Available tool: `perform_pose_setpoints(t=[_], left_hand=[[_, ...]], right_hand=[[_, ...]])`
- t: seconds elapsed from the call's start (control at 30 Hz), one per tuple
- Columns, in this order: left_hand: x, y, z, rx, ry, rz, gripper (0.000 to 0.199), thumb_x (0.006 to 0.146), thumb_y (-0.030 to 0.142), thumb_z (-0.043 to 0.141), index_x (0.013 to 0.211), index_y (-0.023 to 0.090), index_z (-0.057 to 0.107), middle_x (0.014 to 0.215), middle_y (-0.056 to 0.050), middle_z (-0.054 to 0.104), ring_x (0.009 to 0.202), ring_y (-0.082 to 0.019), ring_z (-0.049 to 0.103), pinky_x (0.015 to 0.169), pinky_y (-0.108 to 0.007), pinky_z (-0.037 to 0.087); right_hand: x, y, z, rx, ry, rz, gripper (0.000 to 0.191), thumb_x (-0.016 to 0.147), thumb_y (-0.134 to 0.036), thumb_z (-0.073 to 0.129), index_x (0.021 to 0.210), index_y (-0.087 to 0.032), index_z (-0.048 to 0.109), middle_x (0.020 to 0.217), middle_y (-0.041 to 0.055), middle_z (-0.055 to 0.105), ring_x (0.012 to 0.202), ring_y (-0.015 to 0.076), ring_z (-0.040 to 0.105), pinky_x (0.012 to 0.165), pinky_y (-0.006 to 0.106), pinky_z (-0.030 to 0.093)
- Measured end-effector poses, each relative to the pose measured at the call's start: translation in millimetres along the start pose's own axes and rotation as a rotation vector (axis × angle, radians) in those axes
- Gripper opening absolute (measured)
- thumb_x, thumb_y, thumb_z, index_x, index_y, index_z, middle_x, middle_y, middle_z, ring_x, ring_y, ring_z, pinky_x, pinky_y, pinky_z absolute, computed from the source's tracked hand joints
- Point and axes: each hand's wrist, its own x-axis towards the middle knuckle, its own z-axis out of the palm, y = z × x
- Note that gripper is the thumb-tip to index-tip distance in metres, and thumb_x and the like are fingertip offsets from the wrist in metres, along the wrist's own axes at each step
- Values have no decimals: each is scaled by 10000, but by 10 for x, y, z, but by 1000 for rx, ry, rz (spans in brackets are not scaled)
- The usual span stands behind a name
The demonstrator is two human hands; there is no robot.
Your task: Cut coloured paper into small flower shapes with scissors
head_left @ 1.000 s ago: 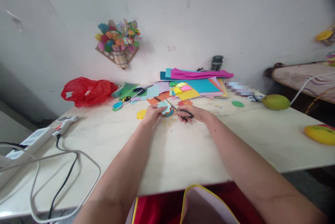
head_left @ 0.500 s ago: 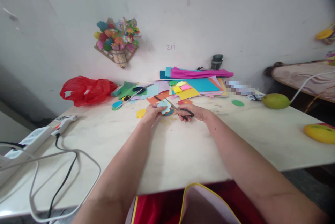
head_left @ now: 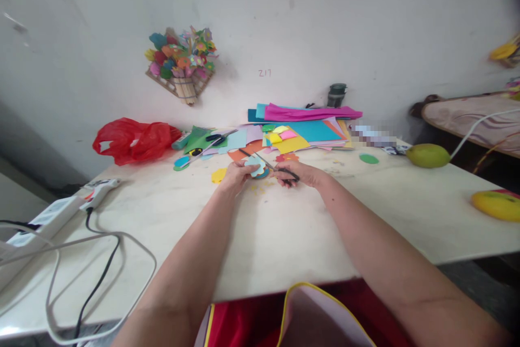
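Between the fingers of my left hand (head_left: 237, 175) is a light blue paper flower (head_left: 254, 165) with a scalloped edge. My right hand (head_left: 303, 174) grips black-handled scissors (head_left: 291, 175), their blades apart and pointing up and left beside the flower. A darker blue paper piece (head_left: 263, 174) shows just under the flower; I cannot tell if it is held too. Small yellow scraps (head_left: 258, 189) lie below my hands. A yellow paper flower (head_left: 218, 175) rests left of my left hand, and a red-orange paper flower (head_left: 286, 157) lies behind my right hand.
Coloured paper sheets (head_left: 317, 133) are piled at the back, with a second pair of scissors (head_left: 219, 137) to their left. A red plastic bag (head_left: 136, 140) sits at back left. A power strip (head_left: 44, 220) and loose cables occupy the left. Mangoes (head_left: 428, 156) lie at right.
Almost nothing differs. The light blue flower has turned very slightly in my left hand, and the scissor handles have shifted a little to the left.
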Motion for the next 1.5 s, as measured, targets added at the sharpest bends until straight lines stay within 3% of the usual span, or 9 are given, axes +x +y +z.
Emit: perform_pose_setpoints(t=[0.6,0.83,1.07,1.5], left_hand=[[41,-37,-63,0,-3,-1,207,462,162,816,605,98,681,689,-88,706,620,-177,652,626,-267,516],[31,-22,-75,2,-10,-14,209,448,174,821,563,89,668,603,-76,680,540,-144,612,561,-238,482],[4,6,-94,22,-61,-35,199,458,174,813,572,85,676,607,-86,682,565,-162,628,626,-269,500],[2,16,-96,18,-59,-84,213,435,117,804,603,76,682,672,-113,702,670,-214,668,666,-283,518]], right_hand=[[58,134,-43,-13,-27,-39,158,786,-298,532,813,-144,547,539,-31,533,403,61,439,328,164,268],[22,65,-28,26,-31,2,145,781,-270,500,821,-138,546,527,-27,537,396,62,446,324,163,258],[39,76,-44,69,-71,31,124,763,-233,444,719,-140,514,511,-13,537,389,62,456,326,159,259],[20,57,-27,74,-84,24,125,745,-253,465,721,-142,519,541,-1,562,411,67,469,342,163,279]])
